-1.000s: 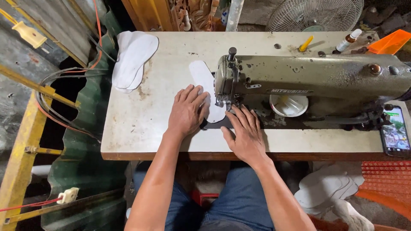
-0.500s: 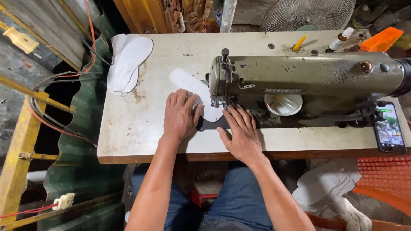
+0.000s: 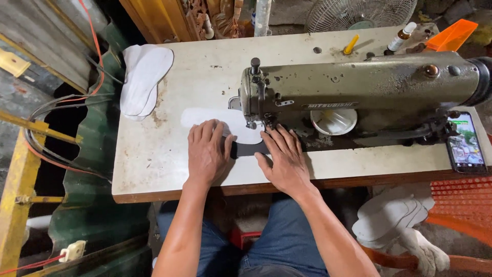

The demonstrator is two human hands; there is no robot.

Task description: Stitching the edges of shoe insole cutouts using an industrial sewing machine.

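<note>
A single head-worn camera looks steeply down from above the seated person, close over the bench (image 3: 154, 169). It faces forward across the bench to the fan (image 3: 359, 13) at the far edge. The left hand (image 3: 206, 151) and right hand (image 3: 284, 161) sit mid-frame, the sewing machine (image 3: 359, 84) just beyond them, knees below. No second view exists.

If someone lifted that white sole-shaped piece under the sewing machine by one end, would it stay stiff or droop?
The white sole piece lies perfectly flat and thin, so it would probably bend somewhat. It looks light: both hands, left hand and right hand, merely press it flat. It likely slides easily on the smooth table.
</note>
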